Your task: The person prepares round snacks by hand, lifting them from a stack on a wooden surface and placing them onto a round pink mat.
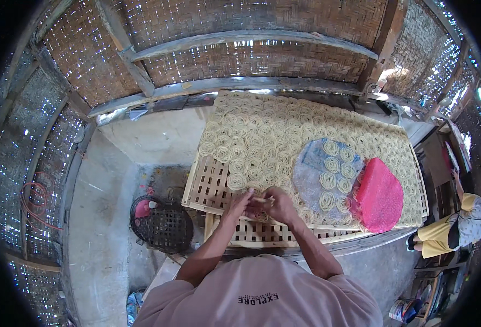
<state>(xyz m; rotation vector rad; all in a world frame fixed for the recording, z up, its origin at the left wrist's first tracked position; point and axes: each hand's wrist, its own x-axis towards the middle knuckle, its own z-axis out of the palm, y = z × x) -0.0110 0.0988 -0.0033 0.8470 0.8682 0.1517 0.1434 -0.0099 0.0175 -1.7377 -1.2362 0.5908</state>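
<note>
My left hand (239, 205) and my right hand (279, 205) meet over the near edge of a woven bamboo tray (208, 188). Both have their fingers closed, nearly touching. A small pale bit shows between them, too little to name. Rows of pale, coiled noodle nests (262, 128) cover most of the tray; its near left corner shows bare lattice. Right of my hands, a round, bluish translucent sheet (308, 169) lies over the nests and carries several more nests (327, 201). A bright pink sheet or flat pad (382, 196) rests against its right side.
Another lattice tray (257, 231) lies beneath, close to my body. A dark woven basket (167, 226) with something pink in it stands on the floor at left. At far right is another person (453, 229) in yellow shorts. A woven bamboo wall (251, 60) closes the back.
</note>
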